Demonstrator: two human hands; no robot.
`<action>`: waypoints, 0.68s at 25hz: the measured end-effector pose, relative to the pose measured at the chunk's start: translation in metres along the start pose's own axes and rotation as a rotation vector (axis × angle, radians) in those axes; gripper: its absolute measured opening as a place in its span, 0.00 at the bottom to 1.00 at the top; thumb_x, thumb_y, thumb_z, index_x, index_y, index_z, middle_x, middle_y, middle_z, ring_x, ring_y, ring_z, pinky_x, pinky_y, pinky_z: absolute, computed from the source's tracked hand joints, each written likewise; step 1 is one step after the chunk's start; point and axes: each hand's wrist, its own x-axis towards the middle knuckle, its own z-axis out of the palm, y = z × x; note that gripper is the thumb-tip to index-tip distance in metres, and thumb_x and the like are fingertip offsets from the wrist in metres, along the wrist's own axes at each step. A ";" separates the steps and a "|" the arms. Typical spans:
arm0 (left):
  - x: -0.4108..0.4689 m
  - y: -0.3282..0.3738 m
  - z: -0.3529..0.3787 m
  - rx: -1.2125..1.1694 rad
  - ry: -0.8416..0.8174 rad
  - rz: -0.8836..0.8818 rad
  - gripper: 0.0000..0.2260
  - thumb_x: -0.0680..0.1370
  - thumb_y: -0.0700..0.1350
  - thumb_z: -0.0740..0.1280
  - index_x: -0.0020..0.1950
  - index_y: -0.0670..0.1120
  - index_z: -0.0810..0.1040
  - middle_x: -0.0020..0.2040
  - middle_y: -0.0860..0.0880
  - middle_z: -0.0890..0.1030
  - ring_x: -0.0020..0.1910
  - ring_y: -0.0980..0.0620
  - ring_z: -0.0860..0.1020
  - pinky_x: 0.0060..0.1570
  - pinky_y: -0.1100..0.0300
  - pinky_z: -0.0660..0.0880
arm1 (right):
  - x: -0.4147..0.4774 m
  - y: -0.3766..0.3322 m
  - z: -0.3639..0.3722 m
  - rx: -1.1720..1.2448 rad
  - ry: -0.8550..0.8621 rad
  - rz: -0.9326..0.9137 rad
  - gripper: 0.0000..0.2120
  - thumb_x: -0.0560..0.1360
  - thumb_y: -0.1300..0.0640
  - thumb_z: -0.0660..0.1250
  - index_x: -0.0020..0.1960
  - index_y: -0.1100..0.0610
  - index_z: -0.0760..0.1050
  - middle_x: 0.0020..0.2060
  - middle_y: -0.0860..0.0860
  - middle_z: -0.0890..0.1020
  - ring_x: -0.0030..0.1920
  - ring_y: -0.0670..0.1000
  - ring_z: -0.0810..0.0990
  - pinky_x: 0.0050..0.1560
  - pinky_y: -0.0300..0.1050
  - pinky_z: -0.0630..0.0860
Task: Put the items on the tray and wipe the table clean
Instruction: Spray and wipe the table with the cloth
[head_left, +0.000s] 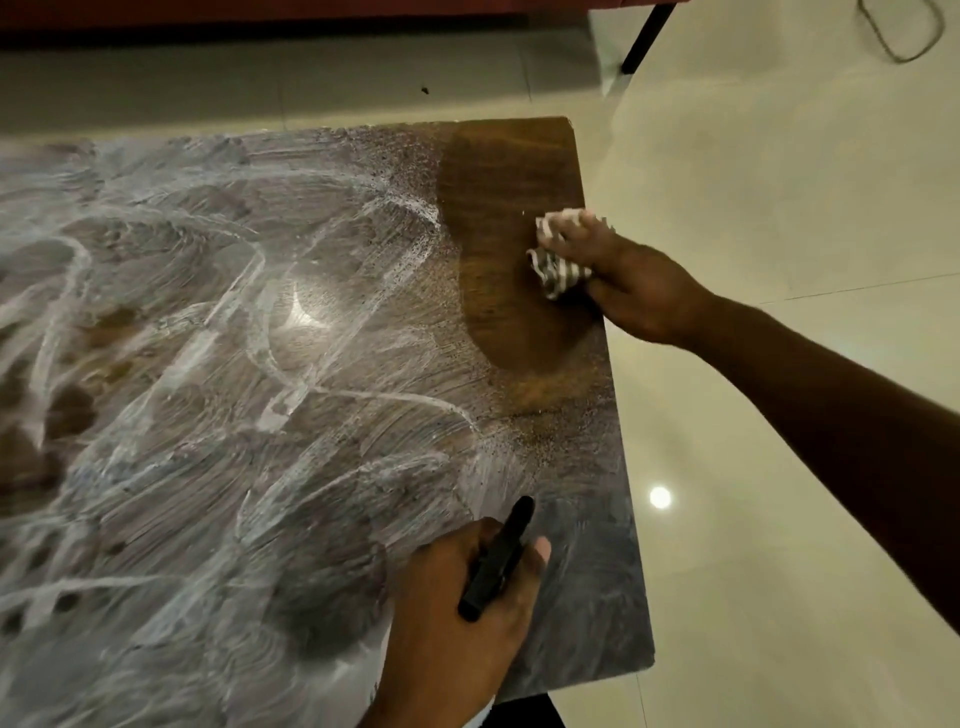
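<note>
A dark wooden table (291, 467) fills the left and middle of the head view, smeared almost all over with white soapy streaks. A bare brown patch (509, 208) shows at the far right corner. My right hand (634, 280) presses a bunched grey-and-white striped cloth (558, 260) onto that patch, close to the table's right edge. My left hand (462, 618) rests on the near right part of the table, its fingers around a slim black stick-shaped object (496, 561). No tray is in view.
Pale floor tiles (779, 182) surround the table on the right and behind. A black furniture leg (641, 39) stands at the top right, with a loop of cable (906, 36) beside it. A dark red furniture base (260, 21) runs along the top.
</note>
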 end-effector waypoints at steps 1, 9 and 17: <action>-0.003 -0.002 0.003 0.000 -0.006 0.005 0.19 0.74 0.69 0.68 0.38 0.55 0.74 0.30 0.52 0.73 0.28 0.54 0.71 0.33 0.56 0.68 | 0.016 -0.009 0.003 0.024 0.030 0.042 0.34 0.81 0.72 0.60 0.83 0.52 0.64 0.86 0.53 0.58 0.87 0.58 0.50 0.86 0.57 0.51; -0.018 -0.025 0.022 0.009 0.009 0.024 0.25 0.73 0.74 0.65 0.40 0.51 0.77 0.32 0.47 0.75 0.27 0.50 0.75 0.32 0.50 0.72 | -0.119 -0.036 0.059 -0.175 -0.332 -0.449 0.30 0.85 0.58 0.60 0.85 0.48 0.59 0.86 0.48 0.57 0.87 0.54 0.50 0.83 0.62 0.60; -0.035 -0.048 0.032 0.010 -0.044 0.098 0.27 0.75 0.74 0.66 0.38 0.50 0.73 0.30 0.49 0.72 0.27 0.53 0.73 0.32 0.54 0.68 | -0.054 -0.032 0.058 -0.042 0.009 0.011 0.35 0.81 0.68 0.62 0.85 0.52 0.59 0.86 0.55 0.56 0.87 0.61 0.49 0.85 0.62 0.53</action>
